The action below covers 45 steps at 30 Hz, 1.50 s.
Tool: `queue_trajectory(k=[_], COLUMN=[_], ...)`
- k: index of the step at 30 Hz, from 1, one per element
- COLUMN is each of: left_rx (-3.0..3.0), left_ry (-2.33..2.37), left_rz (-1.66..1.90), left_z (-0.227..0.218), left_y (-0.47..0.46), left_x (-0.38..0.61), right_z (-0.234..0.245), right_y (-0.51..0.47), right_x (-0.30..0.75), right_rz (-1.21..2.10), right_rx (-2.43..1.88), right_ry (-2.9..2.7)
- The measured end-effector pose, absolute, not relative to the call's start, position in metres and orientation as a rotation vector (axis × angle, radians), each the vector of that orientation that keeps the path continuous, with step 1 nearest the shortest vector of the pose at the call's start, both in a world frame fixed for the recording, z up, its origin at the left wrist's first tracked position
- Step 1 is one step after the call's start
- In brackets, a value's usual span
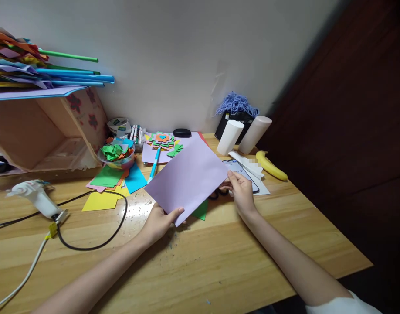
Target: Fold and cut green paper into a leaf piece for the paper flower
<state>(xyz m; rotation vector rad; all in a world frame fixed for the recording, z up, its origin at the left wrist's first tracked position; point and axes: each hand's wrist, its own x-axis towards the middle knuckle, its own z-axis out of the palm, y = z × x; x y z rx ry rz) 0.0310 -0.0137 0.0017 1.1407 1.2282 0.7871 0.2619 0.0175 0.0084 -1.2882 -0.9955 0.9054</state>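
Observation:
A sheet of light purple paper [190, 176] is held up at a tilt over the table, one corner pointing down toward me. My left hand [162, 221] pinches it near that lower corner, thumb on top. At the right corner my right hand [239, 187] grips it between thumb and fingers. Behind the sheet, a paper flower [161, 140] with a blue stem [154, 165] lies on more purple paper. A green piece of paper [200, 210] shows partly under the held sheet. Black scissor-like loops [214, 194] peek out beside my right hand, mostly hidden.
On the left are a white glue gun [36, 196] with its cable, coloured squares [100, 201] and a bowl of scraps [116, 160]. A phone [242, 172], a banana [271, 165] and two white rolls [230, 137] stand or lie at right. A box [84, 113] holds paper flowers above.

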Motion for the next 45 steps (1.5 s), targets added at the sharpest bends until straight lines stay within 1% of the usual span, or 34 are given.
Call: queue_trajectory(k=[2, 4, 7, 13, 20, 25, 31, 35, 40, 42, 45], left_rx=[1.138, 1.152, 1.237, 1.339, 1.359, 1.383, 1.394, 1.385, 1.376, 1.383, 1.403], left_ry=[1.233, 1.226, 1.18, 1.121, 1.179, 1.206, 1.267, 1.257, 1.245, 1.234, 1.18], left_rz=[0.79, 0.791, 0.787, 0.699, 0.676, 0.653, 0.682, 0.701, 0.72, 0.755, 0.798], left_z=[0.001, -0.001, -0.002, 0.007, 0.0, 0.0, 0.003, -0.001, -0.008, -0.01, -0.011], left_y=[-0.015, -0.016, -0.019, -0.024, -0.023, -0.021, -0.018, -0.015, -0.014, -0.014, -0.014], left_x=[0.032, 0.032, 0.031, 0.033, 0.032, 0.029, 0.029, 0.028, 0.025, 0.024, 0.023], right_z=[0.01, 0.01, 0.009, 0.006, 0.008, 0.014, 0.022, 0.023, 0.022, 0.022, 0.026], right_y=[0.016, 0.009, -0.006, -0.022, -0.011, 0.003, 0.018, 0.026, 0.036, 0.037, 0.03], right_x=[0.259, 0.248, 0.226, 0.206, 0.226, 0.247, 0.278, 0.295, 0.311, 0.313, 0.308], right_rz=[1.004, 1.205, 1.51, 1.525, 1.743, 1.622, 1.289, 1.13, 0.941, 0.955, 1.164], right_rx=[-1.235, -1.202, -1.243, -1.292, -1.26, -1.262, -1.373, -1.362, -1.371, -1.329, -1.296], right_ry=[-0.998, -1.059, -1.293, -1.339, -1.437, -1.424, -1.365, -1.333, -1.117, -1.059, -1.192])
